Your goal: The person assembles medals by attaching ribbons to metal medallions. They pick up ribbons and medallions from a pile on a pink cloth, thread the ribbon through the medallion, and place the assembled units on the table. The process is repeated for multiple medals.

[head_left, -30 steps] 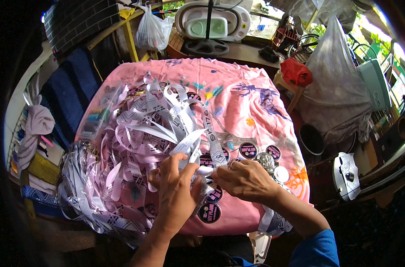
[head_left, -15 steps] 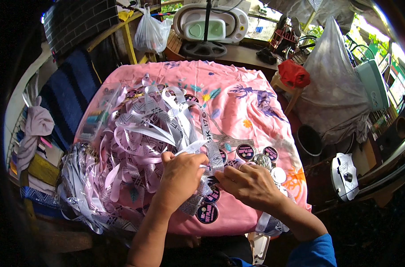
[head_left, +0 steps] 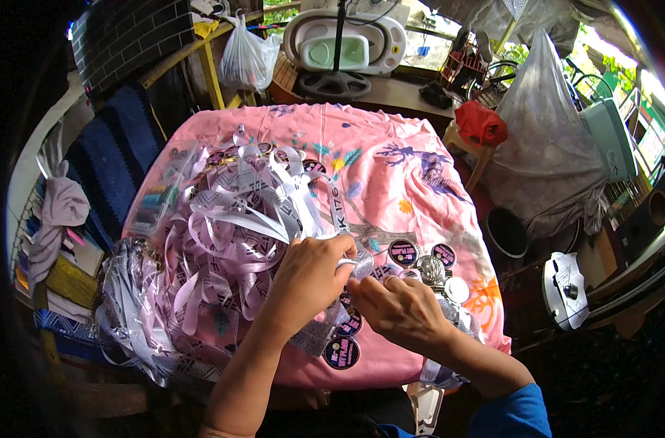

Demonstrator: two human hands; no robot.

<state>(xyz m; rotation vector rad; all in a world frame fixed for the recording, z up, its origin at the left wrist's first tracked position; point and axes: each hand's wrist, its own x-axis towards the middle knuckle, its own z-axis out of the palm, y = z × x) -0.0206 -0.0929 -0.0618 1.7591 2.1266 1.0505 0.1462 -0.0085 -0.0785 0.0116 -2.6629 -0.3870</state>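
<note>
At the near middle of the table, my left hand (head_left: 307, 277) is closed, pinching a silvery-white printed ribbon (head_left: 339, 219) that runs back into the pile. My right hand (head_left: 402, 310) is closed just beside it, knuckles up, on the ribbon's near end; whatever else lies between its fingers is hidden. A large heap of lilac and white ribbons (head_left: 234, 212) spreads to the left of my hands. Round dark badges with pink print, one of them the badge (head_left: 342, 352), lie around my hands. Silver medal discs (head_left: 433, 270) sit beyond my right hand.
The pink patterned cloth (head_left: 420, 212) covers the table. On its left are a clear box of thread spools (head_left: 157, 193) and a plastic bag of ribbons (head_left: 131, 314). A red bundle (head_left: 481, 123) rests on a stool beyond the right edge, near a large covered object (head_left: 540, 146).
My two hands have come closer together, the left shifting slightly right and nearer the right one. The ribbon between them is now more covered by my fingers.
</note>
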